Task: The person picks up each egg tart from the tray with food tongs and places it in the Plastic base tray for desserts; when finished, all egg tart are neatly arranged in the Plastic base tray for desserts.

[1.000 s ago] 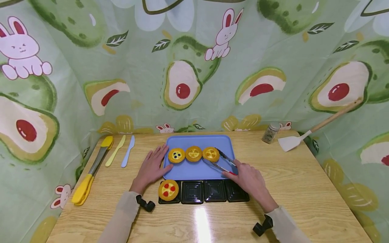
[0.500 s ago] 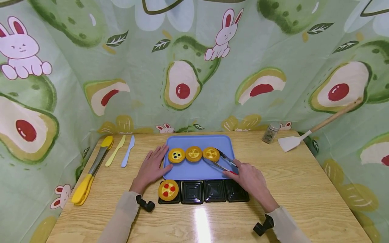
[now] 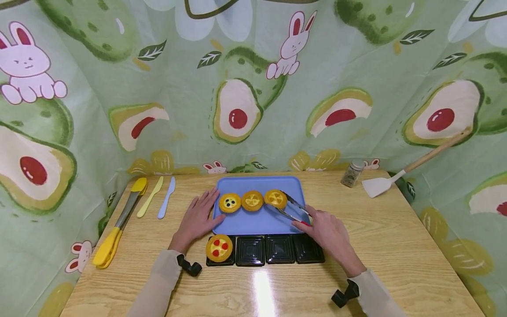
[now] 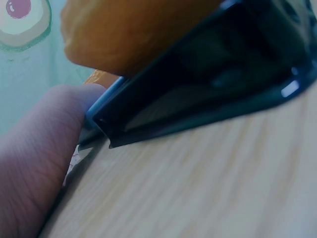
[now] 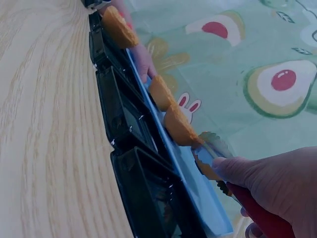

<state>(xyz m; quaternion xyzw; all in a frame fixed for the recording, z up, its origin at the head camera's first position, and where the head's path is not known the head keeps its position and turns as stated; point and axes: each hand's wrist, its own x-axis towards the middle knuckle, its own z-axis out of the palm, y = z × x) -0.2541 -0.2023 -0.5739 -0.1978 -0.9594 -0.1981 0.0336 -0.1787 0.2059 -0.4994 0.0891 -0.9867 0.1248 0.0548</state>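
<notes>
Three tarts stand in a row on the blue tray (image 3: 257,223): one with dark berries (image 3: 229,203), a plain middle one (image 3: 252,200) and a right one (image 3: 275,199). My right hand (image 3: 328,229) grips red-handled tongs (image 3: 290,215), whose tips lie on either side of the right tart. In the right wrist view the right hand (image 5: 277,191) pinches the red handle (image 5: 260,215). My left hand (image 3: 199,216) rests with straight, spread fingers on the tray's left edge. A tart with red berries (image 3: 219,248) sits in the leftmost black container.
Black square containers (image 3: 250,251) line the tray's near edge. At left lie yellow tongs (image 3: 112,240), a yellow knife (image 3: 150,198) and a blue knife (image 3: 167,198). A shaker jar (image 3: 352,174) and a white spatula (image 3: 377,186) are at the back right.
The right tart has shifted slightly right and up on the tray, and my right hand with the tongs has moved slightly right. My left hand has not moved.
</notes>
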